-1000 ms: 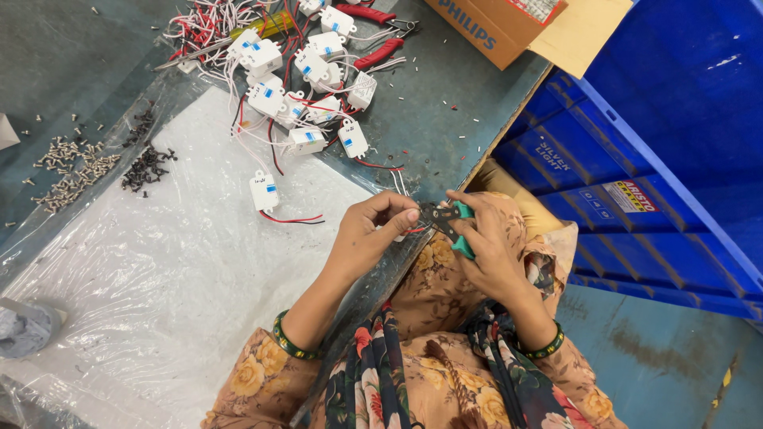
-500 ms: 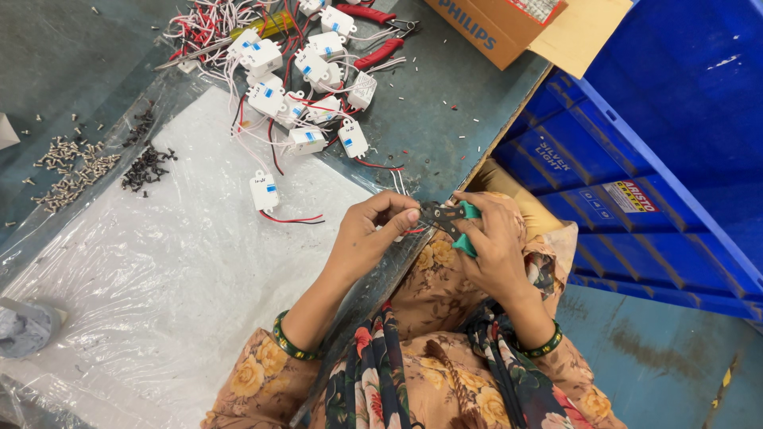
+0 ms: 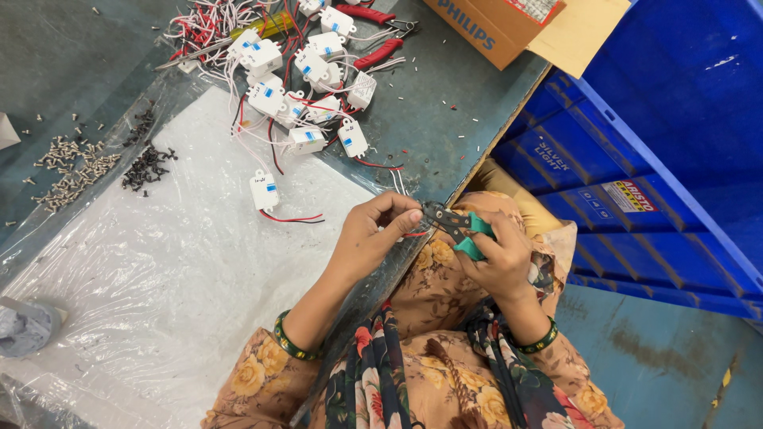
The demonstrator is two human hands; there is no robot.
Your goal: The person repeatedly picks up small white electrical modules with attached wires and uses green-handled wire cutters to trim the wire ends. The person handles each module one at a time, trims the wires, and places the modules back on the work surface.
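Note:
My right hand (image 3: pixel 501 258) grips small green-handled cutters (image 3: pixel 459 230) above my lap, their dark jaws pointing left. My left hand (image 3: pixel 373 230) pinches thin red and white wires (image 3: pixel 409 233) right at those jaws, at the table's near edge. Whatever the wires lead to is hidden under my left fingers. One small white plastic module (image 3: pixel 264 192) with a red wire lies alone on the clear plastic sheet (image 3: pixel 159 302), a little left of my left hand.
A heap of white modules with red and white wires (image 3: pixel 306 75) lies at the table's far side, with red-handled pliers (image 3: pixel 380 49). Piles of silver screws (image 3: pixel 70 163) and black screws (image 3: pixel 145 163) sit left. A cardboard box (image 3: pixel 497 28) and blue crates (image 3: pixel 636 159) stand right.
Both hands stay together at the table edge; my right hand with the cutters has shifted slightly against the wires. Nothing on the table has moved.

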